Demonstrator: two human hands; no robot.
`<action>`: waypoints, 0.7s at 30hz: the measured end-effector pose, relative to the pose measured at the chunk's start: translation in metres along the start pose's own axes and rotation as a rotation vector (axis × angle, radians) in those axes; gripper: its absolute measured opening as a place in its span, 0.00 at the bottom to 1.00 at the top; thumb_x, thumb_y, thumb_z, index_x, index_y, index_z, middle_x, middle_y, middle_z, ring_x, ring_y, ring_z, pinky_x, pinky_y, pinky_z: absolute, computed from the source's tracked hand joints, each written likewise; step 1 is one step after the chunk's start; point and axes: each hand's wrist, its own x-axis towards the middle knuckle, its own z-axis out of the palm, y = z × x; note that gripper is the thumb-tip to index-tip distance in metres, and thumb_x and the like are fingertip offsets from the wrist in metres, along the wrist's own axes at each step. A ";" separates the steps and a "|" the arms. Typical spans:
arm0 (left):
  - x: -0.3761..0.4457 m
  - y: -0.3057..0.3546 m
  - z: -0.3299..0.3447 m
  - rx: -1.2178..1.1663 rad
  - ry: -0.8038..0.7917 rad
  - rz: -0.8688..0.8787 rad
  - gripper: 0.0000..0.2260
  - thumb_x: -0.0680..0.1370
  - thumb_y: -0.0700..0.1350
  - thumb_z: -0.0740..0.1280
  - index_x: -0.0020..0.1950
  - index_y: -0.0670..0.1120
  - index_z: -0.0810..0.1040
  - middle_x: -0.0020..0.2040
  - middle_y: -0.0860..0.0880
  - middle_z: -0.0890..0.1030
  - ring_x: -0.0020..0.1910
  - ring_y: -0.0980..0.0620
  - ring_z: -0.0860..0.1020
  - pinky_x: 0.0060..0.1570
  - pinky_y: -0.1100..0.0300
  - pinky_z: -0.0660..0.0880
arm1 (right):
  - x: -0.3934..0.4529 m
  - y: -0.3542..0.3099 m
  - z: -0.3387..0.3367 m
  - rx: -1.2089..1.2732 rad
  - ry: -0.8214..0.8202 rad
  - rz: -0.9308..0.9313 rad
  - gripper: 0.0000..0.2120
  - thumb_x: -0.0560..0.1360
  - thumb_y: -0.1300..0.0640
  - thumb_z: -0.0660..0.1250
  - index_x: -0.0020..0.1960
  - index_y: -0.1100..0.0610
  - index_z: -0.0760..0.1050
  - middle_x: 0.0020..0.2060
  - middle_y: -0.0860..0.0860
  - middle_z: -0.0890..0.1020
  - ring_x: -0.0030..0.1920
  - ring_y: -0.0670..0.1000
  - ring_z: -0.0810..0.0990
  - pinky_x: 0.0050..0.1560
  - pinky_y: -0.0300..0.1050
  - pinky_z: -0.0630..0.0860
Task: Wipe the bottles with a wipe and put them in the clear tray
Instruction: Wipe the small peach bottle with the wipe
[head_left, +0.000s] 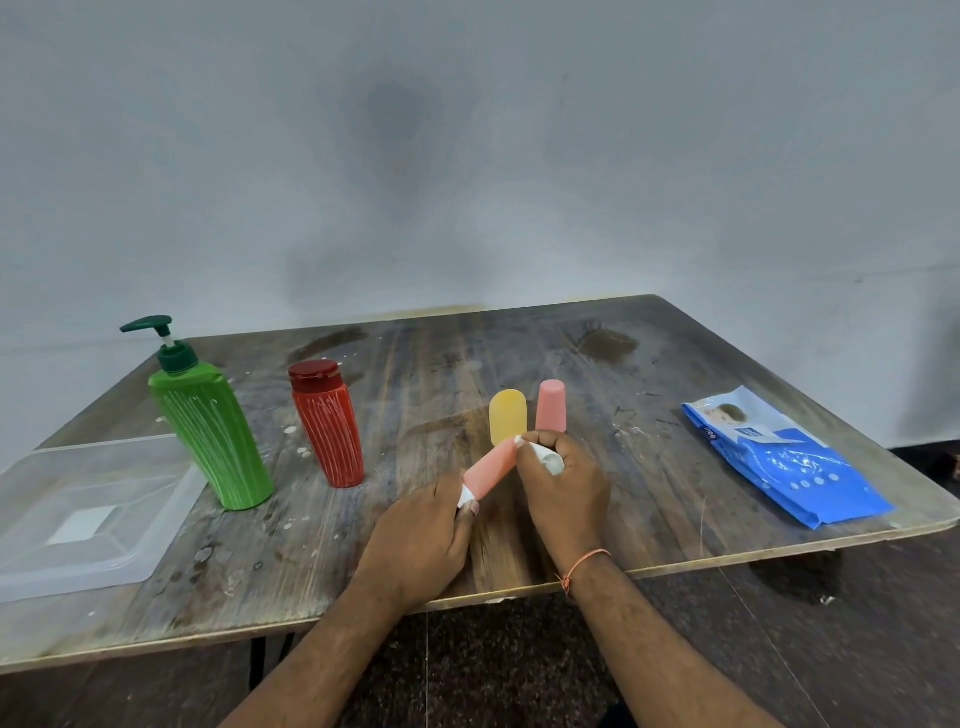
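Now the pink bottle is pinched by its cap in the left hand and wiped with the wipe clenched in the right hand, while the clear tray, well left of the fingers, awaits it next

bare forearms, no sleeves; thin orange thread bracelet w/ knot on right wrist
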 end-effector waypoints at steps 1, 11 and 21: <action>0.000 0.001 -0.001 0.002 0.006 0.001 0.18 0.86 0.57 0.54 0.73 0.52 0.67 0.60 0.52 0.80 0.47 0.57 0.75 0.46 0.61 0.71 | 0.000 0.000 0.000 0.023 -0.009 -0.012 0.03 0.79 0.50 0.75 0.52 0.45 0.86 0.46 0.34 0.84 0.51 0.33 0.81 0.44 0.27 0.75; 0.001 -0.002 0.000 -0.032 0.026 -0.002 0.17 0.86 0.58 0.54 0.72 0.53 0.68 0.58 0.53 0.81 0.50 0.55 0.78 0.49 0.54 0.78 | 0.001 -0.001 0.000 0.036 -0.003 0.012 0.02 0.77 0.54 0.77 0.49 0.47 0.87 0.42 0.37 0.85 0.47 0.33 0.81 0.42 0.24 0.72; 0.002 -0.005 -0.005 -0.137 -0.048 -0.005 0.15 0.87 0.57 0.55 0.70 0.53 0.69 0.53 0.56 0.79 0.47 0.58 0.76 0.46 0.57 0.75 | -0.001 -0.001 0.001 0.042 -0.013 0.007 0.02 0.76 0.54 0.77 0.48 0.47 0.87 0.42 0.38 0.86 0.46 0.37 0.82 0.41 0.27 0.74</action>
